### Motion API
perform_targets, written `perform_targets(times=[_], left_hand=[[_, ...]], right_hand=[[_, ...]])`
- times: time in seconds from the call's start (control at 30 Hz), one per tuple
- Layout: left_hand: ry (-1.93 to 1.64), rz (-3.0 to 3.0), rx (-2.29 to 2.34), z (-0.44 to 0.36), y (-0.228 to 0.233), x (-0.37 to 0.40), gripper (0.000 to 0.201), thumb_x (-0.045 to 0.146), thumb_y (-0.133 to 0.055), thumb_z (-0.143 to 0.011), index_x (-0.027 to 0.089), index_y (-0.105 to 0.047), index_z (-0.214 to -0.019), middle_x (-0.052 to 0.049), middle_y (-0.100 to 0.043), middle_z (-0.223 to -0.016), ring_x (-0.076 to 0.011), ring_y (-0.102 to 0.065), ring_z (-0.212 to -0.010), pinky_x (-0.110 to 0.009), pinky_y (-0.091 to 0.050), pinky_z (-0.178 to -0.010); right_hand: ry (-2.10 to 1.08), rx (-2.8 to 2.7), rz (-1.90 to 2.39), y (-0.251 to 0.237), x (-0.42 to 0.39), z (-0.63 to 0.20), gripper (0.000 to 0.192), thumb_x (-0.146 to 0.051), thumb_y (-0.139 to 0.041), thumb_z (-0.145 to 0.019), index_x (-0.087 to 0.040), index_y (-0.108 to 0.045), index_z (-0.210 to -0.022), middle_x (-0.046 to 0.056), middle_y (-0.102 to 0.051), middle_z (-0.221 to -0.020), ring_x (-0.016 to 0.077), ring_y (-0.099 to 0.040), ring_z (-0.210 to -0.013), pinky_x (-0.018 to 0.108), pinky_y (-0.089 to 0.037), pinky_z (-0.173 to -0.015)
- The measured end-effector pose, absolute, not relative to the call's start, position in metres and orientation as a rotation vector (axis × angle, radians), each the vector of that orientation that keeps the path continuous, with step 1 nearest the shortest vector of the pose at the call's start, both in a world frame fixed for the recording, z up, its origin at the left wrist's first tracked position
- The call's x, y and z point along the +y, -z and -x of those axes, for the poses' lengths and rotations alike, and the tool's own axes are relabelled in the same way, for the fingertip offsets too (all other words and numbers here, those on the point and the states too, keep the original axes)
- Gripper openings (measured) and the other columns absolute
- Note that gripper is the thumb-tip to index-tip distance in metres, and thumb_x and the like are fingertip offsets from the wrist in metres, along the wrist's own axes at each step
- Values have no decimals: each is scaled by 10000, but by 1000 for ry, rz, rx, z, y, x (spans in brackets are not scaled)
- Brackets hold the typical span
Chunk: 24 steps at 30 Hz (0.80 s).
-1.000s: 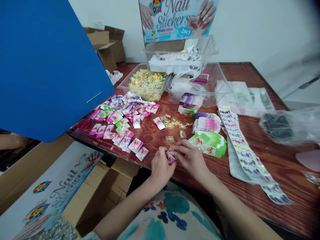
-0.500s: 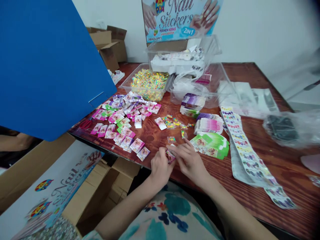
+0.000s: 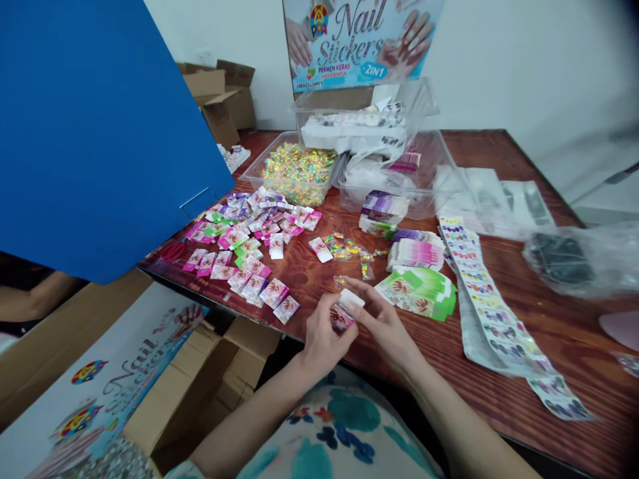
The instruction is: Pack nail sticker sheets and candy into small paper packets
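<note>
— What do the hands have?
— The left hand (image 3: 322,336) and right hand (image 3: 382,322) pinch one small sticker packet (image 3: 343,311) between closed fingertips, above the table's near edge (image 3: 549,319).
— And beyond?
— Green cards (image 3: 422,289), then scattered pink packets (image 3: 244,243), then a candy tub (image 3: 298,169).

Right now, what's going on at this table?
A person's left hand and right hand together hold one small sticker packet just over the table's near edge. Finished-looking packets lie spread to the left, green card stacks to the right, and a tub of shiny candies sits behind. A long sticker strip runs down the right side.
</note>
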<state>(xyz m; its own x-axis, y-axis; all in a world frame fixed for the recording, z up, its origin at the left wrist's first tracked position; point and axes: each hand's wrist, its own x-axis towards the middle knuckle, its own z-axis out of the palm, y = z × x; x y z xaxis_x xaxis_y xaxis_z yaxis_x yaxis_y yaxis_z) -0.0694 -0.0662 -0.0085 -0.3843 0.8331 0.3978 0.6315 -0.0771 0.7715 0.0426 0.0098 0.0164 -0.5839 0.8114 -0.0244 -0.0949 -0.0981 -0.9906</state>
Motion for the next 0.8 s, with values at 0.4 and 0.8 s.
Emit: perform_targets(times=[0.4,0.8], left_hand=[[-1586,-1836,1796,78,17,-65,318,359,-670,-784,203,-481,-986,11,-618,-774,-119,-632,-663,-223,-523,-610],[-1372,-1767,2104,78,13,-73,304,351,-688,-752,208,-501,-944,-12,-682,-785,-162,-696,-704,-249,-543,-619]], right_hand=[[-2052,-1279,769,-30,4,-45,338,-405,-837,-634,-222,-688,-876,3,-661,-832,140,-596,-728,270,-508,-706],[-1977,-1339,810,-24,3,-46,296,-447,-797,-684,-210,-713,-840,27,-688,-820,156,-610,-736,289,-516,-712]])
